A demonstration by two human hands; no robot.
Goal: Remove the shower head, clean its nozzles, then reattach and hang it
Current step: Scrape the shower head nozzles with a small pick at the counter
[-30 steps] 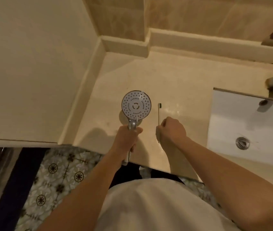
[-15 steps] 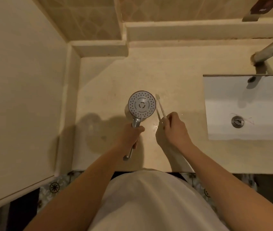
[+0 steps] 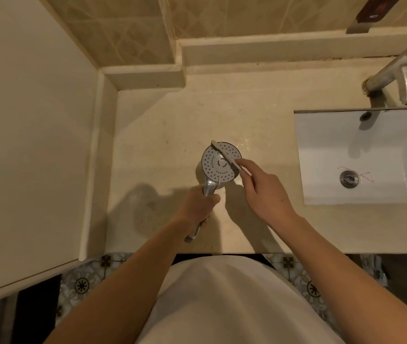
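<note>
Over countertop, left hand grips shower head; right hand apparently pinches toothbrush.

One word can be read: "HOT", printed in pale capitals on a dark reddish-brown tag fixed to the tiled wall at the upper right, above the tap. A small mark at the centre of the shower head face is too blurred to be read.
</note>
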